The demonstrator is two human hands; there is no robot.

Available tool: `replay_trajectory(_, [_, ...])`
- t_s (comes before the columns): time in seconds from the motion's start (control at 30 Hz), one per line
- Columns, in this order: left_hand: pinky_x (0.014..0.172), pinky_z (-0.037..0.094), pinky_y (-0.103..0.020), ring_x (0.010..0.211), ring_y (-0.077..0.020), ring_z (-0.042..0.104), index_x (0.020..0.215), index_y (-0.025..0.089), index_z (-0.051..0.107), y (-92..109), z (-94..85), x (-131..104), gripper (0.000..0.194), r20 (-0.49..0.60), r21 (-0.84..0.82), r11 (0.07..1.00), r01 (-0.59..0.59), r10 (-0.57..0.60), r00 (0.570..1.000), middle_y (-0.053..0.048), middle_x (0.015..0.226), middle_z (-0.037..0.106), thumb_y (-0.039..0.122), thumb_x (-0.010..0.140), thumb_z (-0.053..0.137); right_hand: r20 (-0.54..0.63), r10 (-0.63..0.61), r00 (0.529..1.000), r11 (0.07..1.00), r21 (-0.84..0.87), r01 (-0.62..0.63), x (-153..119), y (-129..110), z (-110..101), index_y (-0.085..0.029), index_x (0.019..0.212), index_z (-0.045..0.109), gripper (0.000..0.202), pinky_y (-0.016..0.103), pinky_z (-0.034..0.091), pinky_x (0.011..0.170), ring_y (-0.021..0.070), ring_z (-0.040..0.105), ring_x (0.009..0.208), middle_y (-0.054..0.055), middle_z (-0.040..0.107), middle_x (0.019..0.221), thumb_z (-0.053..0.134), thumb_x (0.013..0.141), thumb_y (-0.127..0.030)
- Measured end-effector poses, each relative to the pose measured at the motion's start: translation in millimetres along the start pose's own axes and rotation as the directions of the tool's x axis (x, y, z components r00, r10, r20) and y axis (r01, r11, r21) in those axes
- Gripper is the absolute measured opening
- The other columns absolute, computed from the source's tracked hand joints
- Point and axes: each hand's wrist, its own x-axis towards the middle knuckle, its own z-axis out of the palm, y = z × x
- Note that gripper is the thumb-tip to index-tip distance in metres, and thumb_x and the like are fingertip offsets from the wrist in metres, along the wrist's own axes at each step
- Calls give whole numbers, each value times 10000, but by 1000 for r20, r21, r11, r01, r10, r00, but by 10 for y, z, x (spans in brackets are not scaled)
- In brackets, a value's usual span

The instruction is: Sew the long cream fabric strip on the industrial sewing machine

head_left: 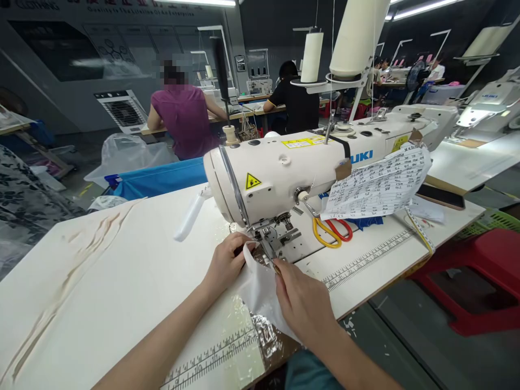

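A piece of thin white fabric [262,287] lies under the head of a white sewing machine [276,168] and hangs toward the table's front edge. My left hand [227,261] pinches the fabric's edge just left of the needle area; its fingertips are partly hidden there. My right hand [305,300] is closed at the right of the fabric, thumb and index together around a slim metal tool [270,250] that points in at the needle area. The tool's exact kind is hard to make out. Beneath the fabric shows a brown, shiny taped patch [273,338].
Scissors with yellow and red handles [328,233] lie beside the machine. A handwritten sheet [377,184] hangs on its arm. Pale fabric strips [81,265] stretch along the left of the table. A red stool [483,276] stands at right; two people sit beyond the machine.
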Motion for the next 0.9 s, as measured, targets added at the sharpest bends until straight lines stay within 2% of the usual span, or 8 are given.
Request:
replay_trajectory(0.23, [775,467,-289,857,-183,613,820,215,702,-14,11,3,227,-5,-13,1000,15,-15,1000,-32,909,669,354,919,553,11,1,1000,1000,14,-1,25,17,53,-117,1212,604,318,303,485,535,224,718,735,80,739,979,414,957,-113])
replay_trajectory(0.9, [764,474,-294,850,-175,614,831,205,646,19,-6,12,201,18,35,999,-31,30,999,-24,894,657,340,935,537,31,-11,999,1000,12,11,43,9,60,-116,1223,586,296,299,447,502,206,700,683,72,727,933,410,985,-123])
